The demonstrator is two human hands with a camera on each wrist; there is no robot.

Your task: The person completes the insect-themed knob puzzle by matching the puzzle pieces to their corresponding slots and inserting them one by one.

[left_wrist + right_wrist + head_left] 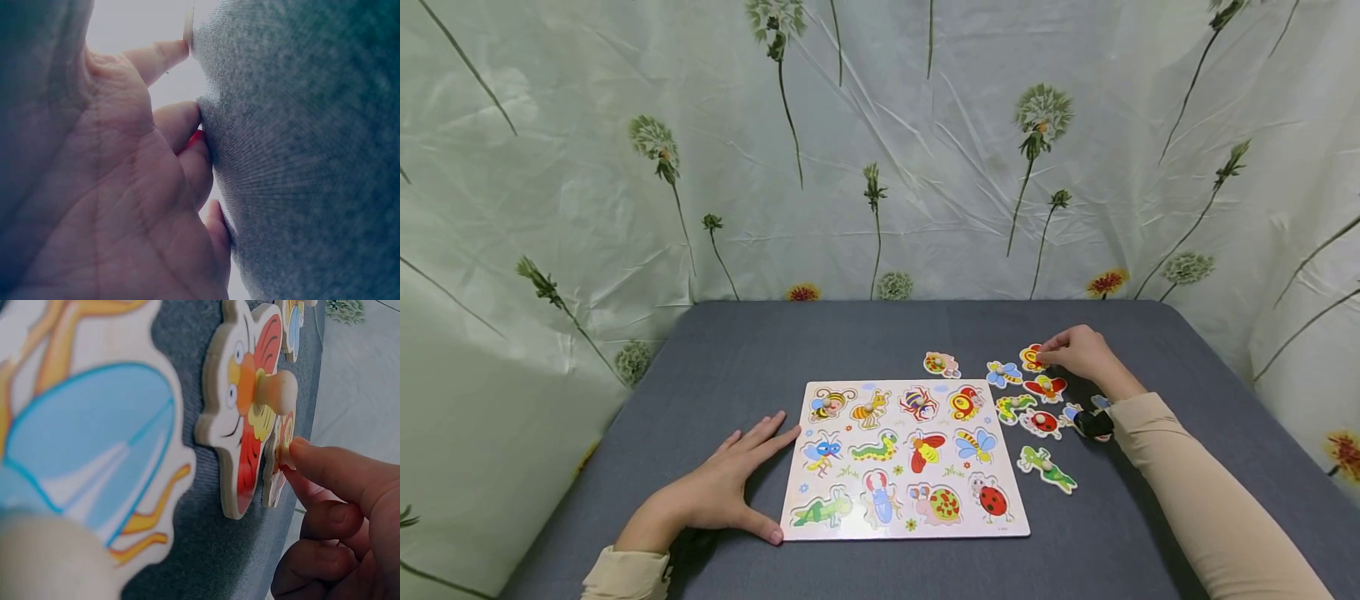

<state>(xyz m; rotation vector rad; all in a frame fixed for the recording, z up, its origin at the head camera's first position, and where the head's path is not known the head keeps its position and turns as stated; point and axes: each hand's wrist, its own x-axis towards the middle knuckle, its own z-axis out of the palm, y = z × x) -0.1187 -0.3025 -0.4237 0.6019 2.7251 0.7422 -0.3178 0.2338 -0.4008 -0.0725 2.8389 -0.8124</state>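
Note:
A white puzzle board [897, 458] printed with insects lies flat on the table. My left hand [722, 479] is spread beside it, with thumb and fingertips touching its left edge. In the left wrist view, the palm and fingers [178, 125] rest against the dark cloth. Beyond the board's right corner, my right hand [1084, 357] pinches the knob of a red-and-yellow butterfly piece [1030, 357] between thumb and forefinger. The right wrist view has this butterfly piece [275, 465] partly behind a red-winged insect piece [244, 419]. Bee, ant and spider pieces appear set in the board's top row.
Several loose knobbed pieces lie right of the board, including a ladybird [1041, 422], a caterpillar [1015, 407], a blue-winged insect [1003, 374] and a grasshopper [1047, 469]. A snail piece [941, 364] lies behind the board. The right wrist's black camera partly covers other pieces.

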